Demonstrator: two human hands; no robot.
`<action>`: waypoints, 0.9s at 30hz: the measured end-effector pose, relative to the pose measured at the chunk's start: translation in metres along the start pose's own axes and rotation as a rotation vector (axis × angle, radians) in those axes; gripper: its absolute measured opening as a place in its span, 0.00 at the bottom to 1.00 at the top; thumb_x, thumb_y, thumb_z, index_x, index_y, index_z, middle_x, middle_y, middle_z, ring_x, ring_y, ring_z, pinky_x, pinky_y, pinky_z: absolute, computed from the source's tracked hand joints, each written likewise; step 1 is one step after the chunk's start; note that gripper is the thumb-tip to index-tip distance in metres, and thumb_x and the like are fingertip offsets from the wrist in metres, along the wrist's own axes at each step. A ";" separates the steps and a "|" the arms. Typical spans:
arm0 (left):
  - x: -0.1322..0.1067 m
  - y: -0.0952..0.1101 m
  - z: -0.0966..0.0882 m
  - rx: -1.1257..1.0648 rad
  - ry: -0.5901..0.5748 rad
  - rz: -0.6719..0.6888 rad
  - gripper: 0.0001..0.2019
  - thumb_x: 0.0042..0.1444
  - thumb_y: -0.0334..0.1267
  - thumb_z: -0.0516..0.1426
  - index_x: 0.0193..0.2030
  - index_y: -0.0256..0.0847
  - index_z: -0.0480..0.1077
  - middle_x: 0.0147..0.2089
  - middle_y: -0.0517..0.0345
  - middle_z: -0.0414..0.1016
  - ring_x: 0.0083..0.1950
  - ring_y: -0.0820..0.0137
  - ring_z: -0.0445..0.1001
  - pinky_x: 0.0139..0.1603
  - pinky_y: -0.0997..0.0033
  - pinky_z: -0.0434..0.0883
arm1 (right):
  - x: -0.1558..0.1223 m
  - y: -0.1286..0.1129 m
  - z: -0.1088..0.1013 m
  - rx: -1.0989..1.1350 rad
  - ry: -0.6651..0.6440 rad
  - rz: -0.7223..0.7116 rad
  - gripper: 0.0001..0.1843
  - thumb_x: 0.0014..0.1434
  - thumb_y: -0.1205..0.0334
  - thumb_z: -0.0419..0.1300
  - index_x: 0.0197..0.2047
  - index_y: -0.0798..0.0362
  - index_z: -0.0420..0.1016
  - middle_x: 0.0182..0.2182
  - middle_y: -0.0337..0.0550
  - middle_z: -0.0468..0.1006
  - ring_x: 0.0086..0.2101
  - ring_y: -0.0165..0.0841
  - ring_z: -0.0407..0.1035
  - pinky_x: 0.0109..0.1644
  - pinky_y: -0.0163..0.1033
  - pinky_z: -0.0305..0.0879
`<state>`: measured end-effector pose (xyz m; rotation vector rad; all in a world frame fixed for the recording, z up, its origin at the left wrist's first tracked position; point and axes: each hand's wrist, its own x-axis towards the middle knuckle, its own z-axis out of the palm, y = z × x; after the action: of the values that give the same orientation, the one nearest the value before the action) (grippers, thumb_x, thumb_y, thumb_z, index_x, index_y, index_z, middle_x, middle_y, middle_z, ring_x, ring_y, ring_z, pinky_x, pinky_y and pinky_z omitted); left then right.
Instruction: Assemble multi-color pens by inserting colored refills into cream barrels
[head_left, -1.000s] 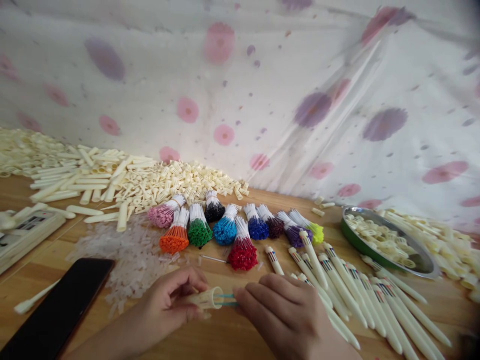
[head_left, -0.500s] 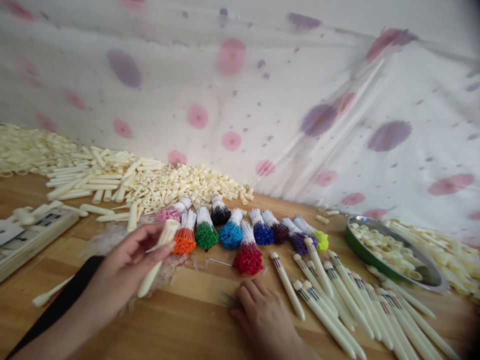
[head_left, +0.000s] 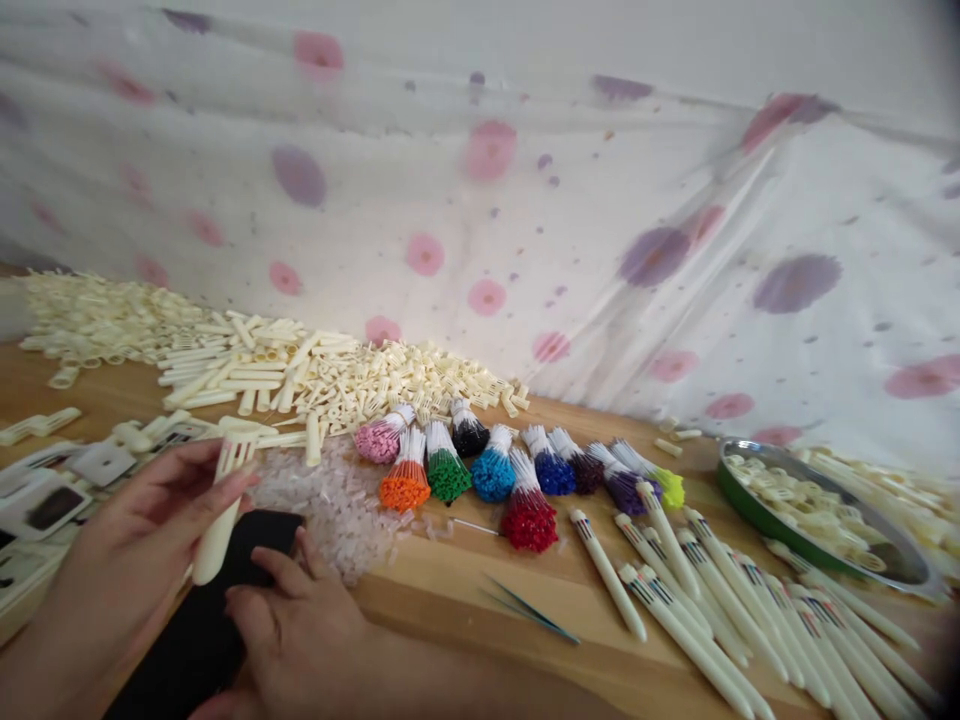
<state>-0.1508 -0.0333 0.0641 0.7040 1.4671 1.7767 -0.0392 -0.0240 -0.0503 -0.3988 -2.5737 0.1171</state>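
Note:
My left hand (head_left: 127, 550) grips a cream pen barrel (head_left: 217, 530) with slots at its upper end, tilted with its narrow tip down. Close beside it, my right hand (head_left: 300, 620) is over a long black flat object (head_left: 202, 620), its fingers apart and nothing seen in them. Right of that hand, tweezers (head_left: 536, 612) lie on the wooden table. Beyond my hands is a heap of small clear plastic tubes (head_left: 330, 500). Bundles of coloured refills stand near it, among them orange (head_left: 405, 485), green (head_left: 448, 472) and red (head_left: 529, 515).
Multi-colour pens (head_left: 697, 640) lie in a group at the right, in front of a green-sided metal dish (head_left: 765, 520) of cream rings. Piles of cream pen parts (head_left: 360, 380) line the back by a flowered plastic sheet (head_left: 450, 200). A power strip (head_left: 45, 500) is at the left.
My right hand has left the tweezers on the table and moved left to the black object. The view has swung left; my left hand still holds the pen barrel.

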 end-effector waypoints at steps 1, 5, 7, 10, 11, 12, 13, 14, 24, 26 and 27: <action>0.000 0.002 -0.002 -0.011 0.024 -0.007 0.19 0.31 0.33 0.70 0.34 0.44 0.73 0.30 0.71 0.77 0.31 0.78 0.73 0.31 0.87 0.71 | 0.000 0.000 0.003 0.003 0.001 -0.010 0.37 0.59 0.34 0.42 0.51 0.61 0.66 0.41 0.43 0.79 0.55 0.45 0.60 0.65 0.57 0.43; 0.001 0.006 -0.004 -0.048 0.055 -0.037 0.21 0.25 0.32 0.72 0.31 0.43 0.73 0.28 0.71 0.77 0.29 0.78 0.73 0.29 0.87 0.71 | 0.000 0.000 0.006 0.016 -0.001 -0.039 0.38 0.57 0.32 0.44 0.48 0.61 0.67 0.40 0.44 0.79 0.54 0.44 0.61 0.64 0.57 0.44; 0.000 0.005 -0.002 -0.067 0.028 -0.057 0.23 0.23 0.34 0.72 0.31 0.43 0.73 0.28 0.71 0.77 0.29 0.78 0.72 0.29 0.87 0.71 | 0.001 0.002 0.001 0.035 0.033 -0.027 0.35 0.58 0.34 0.45 0.47 0.60 0.67 0.43 0.45 0.78 0.54 0.42 0.61 0.65 0.56 0.40; -0.001 0.000 0.000 -0.052 -0.045 -0.064 0.22 0.26 0.37 0.72 0.33 0.43 0.73 0.29 0.71 0.76 0.27 0.78 0.71 0.28 0.85 0.70 | 0.003 0.013 -0.022 0.056 0.082 0.070 0.28 0.58 0.40 0.51 0.46 0.57 0.67 0.45 0.46 0.76 0.52 0.39 0.62 0.65 0.52 0.41; -0.001 -0.002 0.001 -0.041 -0.072 -0.065 0.21 0.28 0.38 0.72 0.33 0.43 0.73 0.30 0.70 0.77 0.27 0.78 0.71 0.29 0.84 0.69 | 0.003 0.019 -0.034 0.049 0.080 0.138 0.24 0.58 0.43 0.54 0.45 0.56 0.67 0.42 0.45 0.76 0.50 0.38 0.63 0.64 0.52 0.44; -0.001 -0.006 0.002 -0.031 -0.089 -0.067 0.21 0.30 0.39 0.72 0.34 0.43 0.73 0.31 0.70 0.77 0.29 0.78 0.71 0.30 0.84 0.69 | 0.001 0.027 -0.046 0.032 0.074 0.233 0.20 0.57 0.48 0.57 0.44 0.55 0.68 0.41 0.44 0.76 0.48 0.37 0.65 0.62 0.49 0.48; -0.001 -0.010 0.003 -0.020 -0.101 -0.072 0.20 0.32 0.40 0.71 0.35 0.43 0.73 0.32 0.69 0.77 0.31 0.77 0.72 0.32 0.84 0.70 | -0.001 0.036 -0.058 0.015 0.064 0.348 0.15 0.56 0.53 0.60 0.42 0.55 0.69 0.39 0.43 0.76 0.45 0.35 0.66 0.59 0.44 0.53; -0.002 -0.014 0.005 -0.009 -0.116 -0.082 0.19 0.34 0.40 0.71 0.36 0.42 0.73 0.34 0.68 0.77 0.33 0.76 0.72 0.33 0.84 0.70 | -0.004 0.047 -0.070 -0.007 0.045 0.479 0.12 0.55 0.57 0.61 0.40 0.54 0.70 0.38 0.42 0.76 0.45 0.34 0.66 0.55 0.39 0.57; -0.030 -0.068 0.050 -0.010 -0.286 -0.260 0.19 0.35 0.43 0.69 0.34 0.39 0.72 0.33 0.59 0.75 0.34 0.66 0.74 0.29 0.71 0.75 | -0.016 0.101 -0.107 -0.190 -0.235 0.944 0.18 0.65 0.55 0.47 0.34 0.54 0.72 0.26 0.45 0.78 0.28 0.36 0.73 0.29 0.35 0.60; -0.035 -0.076 0.060 -0.032 -0.277 -0.267 0.18 0.36 0.44 0.68 0.34 0.40 0.71 0.33 0.59 0.74 0.35 0.63 0.74 0.29 0.67 0.76 | -0.007 0.094 -0.103 -0.232 -0.306 0.953 0.19 0.66 0.55 0.45 0.39 0.56 0.72 0.29 0.49 0.79 0.32 0.38 0.75 0.32 0.37 0.63; -0.037 -0.080 0.064 -0.042 -0.271 -0.268 0.18 0.37 0.45 0.67 0.34 0.41 0.70 0.33 0.59 0.74 0.36 0.62 0.75 0.29 0.66 0.76 | -0.003 0.090 -0.102 -0.250 -0.340 0.951 0.19 0.67 0.55 0.44 0.42 0.57 0.71 0.31 0.51 0.79 0.34 0.39 0.75 0.34 0.38 0.64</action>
<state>-0.0640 -0.0178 0.0006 0.6631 1.2722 1.4432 0.0394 0.0617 0.0212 -1.7964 -2.4771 0.2076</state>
